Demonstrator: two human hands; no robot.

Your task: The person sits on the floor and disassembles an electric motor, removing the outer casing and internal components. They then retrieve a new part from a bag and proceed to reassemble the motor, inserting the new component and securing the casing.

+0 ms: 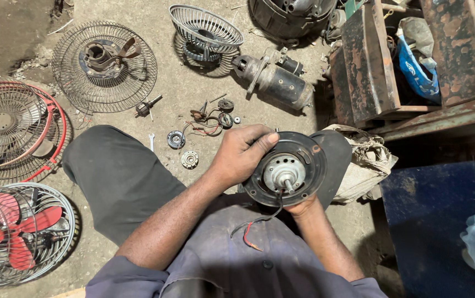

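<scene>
Dusty floor (193,105) bears fan grilles (104,66) (wire), starter motor (275,81).

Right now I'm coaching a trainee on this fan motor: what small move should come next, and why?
Probably steady the fan motor on the lap before working on it. The left hand grips its upper rim and the right hand only props it from below, mostly hidden. The shaft points up and loose wires dangle underneath.

I see open floor left of my knee; small parts (189,159) ahead and a rusty metal crate (367,60) rightward block passage.
</scene>
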